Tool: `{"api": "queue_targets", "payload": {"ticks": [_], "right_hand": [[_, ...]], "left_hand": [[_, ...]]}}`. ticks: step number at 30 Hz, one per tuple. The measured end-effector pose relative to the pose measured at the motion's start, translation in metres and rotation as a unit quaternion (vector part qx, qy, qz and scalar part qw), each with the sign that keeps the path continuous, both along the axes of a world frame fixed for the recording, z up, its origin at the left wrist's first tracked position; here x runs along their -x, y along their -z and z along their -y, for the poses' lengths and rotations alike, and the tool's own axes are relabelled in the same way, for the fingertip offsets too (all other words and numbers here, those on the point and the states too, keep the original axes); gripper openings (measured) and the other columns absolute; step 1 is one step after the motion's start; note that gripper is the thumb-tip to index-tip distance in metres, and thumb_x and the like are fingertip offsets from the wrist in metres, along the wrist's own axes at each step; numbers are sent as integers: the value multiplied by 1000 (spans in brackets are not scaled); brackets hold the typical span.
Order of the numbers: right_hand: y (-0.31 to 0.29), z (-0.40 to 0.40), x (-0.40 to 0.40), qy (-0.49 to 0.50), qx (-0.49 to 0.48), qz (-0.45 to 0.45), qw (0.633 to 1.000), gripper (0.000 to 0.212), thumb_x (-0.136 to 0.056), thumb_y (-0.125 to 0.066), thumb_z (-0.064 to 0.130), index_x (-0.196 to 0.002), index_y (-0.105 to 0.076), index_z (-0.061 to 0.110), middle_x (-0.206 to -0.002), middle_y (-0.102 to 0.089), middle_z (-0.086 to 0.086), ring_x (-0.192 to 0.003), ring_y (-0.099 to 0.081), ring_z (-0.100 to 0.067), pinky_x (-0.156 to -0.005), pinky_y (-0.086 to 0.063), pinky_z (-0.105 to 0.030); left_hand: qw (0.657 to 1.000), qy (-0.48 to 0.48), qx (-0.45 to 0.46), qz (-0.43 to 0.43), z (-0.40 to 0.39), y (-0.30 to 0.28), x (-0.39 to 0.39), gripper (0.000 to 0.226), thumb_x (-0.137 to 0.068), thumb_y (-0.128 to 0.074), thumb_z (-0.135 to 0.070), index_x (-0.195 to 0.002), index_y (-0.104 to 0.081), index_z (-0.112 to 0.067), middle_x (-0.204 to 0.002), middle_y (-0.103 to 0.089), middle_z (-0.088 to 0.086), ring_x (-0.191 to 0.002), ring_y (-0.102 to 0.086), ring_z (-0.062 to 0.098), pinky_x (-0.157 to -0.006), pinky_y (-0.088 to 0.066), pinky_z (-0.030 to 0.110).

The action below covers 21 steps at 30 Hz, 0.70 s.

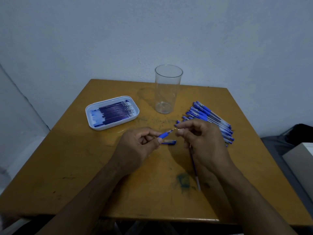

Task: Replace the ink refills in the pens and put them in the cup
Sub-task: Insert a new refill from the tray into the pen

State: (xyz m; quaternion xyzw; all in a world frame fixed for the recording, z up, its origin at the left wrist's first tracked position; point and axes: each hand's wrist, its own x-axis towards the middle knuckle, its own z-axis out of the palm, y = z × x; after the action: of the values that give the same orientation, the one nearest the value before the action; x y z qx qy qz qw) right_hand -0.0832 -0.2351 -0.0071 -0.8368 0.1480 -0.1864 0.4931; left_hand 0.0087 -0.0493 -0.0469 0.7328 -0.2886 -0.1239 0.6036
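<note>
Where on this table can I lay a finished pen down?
Bare table lies near the left corner, below the refill tray, and between tray and cup. Crowded: the right side by the pen pile, and under both hands, where a refill lies.

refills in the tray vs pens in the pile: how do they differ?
The refills are thin bare tubes with dark ink; the pens are thicker, with clear barrels and blue rubber sleeves.
The refills lie inside the white tray, left of the cup; the pens lie straight on the table, right of the cup.
The refills sit in one neat parallel row; the pens are loosely heaped and overlapping.
Both are blue and lie flat.
</note>
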Motion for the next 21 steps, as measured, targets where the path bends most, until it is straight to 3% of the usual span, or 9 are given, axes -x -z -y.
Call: {"api": "queue_targets", "payload": {"ticks": [5,15,17,21], "right_hand": [[-1,-1,1,-32,-45,4,998,13,-95,-68,12,-102,-75,21,-60,-65,3,-46,-53,-4,-44,-40,-14],[-2,3,4,-78,45,-44,995,12,-94,-70,18,-98,-74,29,-74,-70,8,-61,-63,-6,-59,-52,-19],[-5,5,3,-84,51,-61,993,6,-94,-69,26,-92,-74,28,-74,-70,6,-59,-61,-9,-56,-51,-21],[-8,4,4,-46,93,-68,992,47,-84,-54,63,-72,-72,21,-63,-69,2,-57,-63,-21,-57,-52,-39]], "left_hand": [[999,28,0,27,-1,1,1,15,-92,-73,-20,-105,-77,-24,-77,-70,6,-62,-56,17,-55,-48,33],[998,27,-13,52,0,5,3,20,-90,-75,-17,-109,-78,-22,-81,-72,1,-66,-60,24,-57,-52,43],[998,28,-18,61,-1,6,2,21,-90,-76,-18,-110,-78,-21,-83,-72,-1,-70,-62,27,-60,-54,43],[997,31,-16,66,0,5,3,22,-89,-77,-17,-110,-78,-22,-85,-73,-2,-71,-62,24,-62,-53,35]]}}
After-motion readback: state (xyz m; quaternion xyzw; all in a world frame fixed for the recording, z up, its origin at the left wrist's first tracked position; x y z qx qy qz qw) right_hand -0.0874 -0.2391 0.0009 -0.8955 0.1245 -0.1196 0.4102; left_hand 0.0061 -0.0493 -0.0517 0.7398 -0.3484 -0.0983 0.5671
